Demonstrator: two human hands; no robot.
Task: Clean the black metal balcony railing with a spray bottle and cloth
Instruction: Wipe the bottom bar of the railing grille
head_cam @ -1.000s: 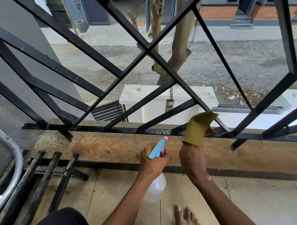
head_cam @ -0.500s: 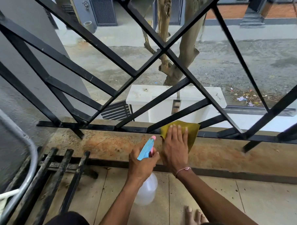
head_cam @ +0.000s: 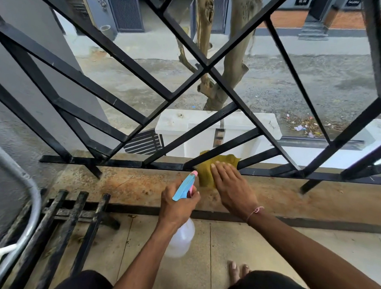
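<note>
The black metal railing (head_cam: 125, 106) with crossing diagonal bars fills the upper view; its bottom rail (head_cam: 119, 163) runs just above a rust-stained ledge. My right hand (head_cam: 231, 189) lies flat with straight fingers on a yellow-green cloth (head_cam: 205, 173), pressing it against the bottom rail where a diagonal bar meets it. My left hand (head_cam: 178, 205) grips the neck of a clear spray bottle (head_cam: 181, 238) with a blue and pink trigger head (head_cam: 185, 185), nozzle pointing toward the rail just left of the cloth.
A loose black metal grate (head_cam: 57, 232) lies on the tiled floor at the lower left beside a grey curved pipe (head_cam: 28, 192). A grey wall (head_cam: 24, 76) stands on the left. My bare foot (head_cam: 236, 271) rests on the tiles. Street and tree trunks lie beyond.
My right hand brought the cloth down from a diagonal bar on the right to the bottom rail and flattened over it. The spray bottle stayed in my left hand.
</note>
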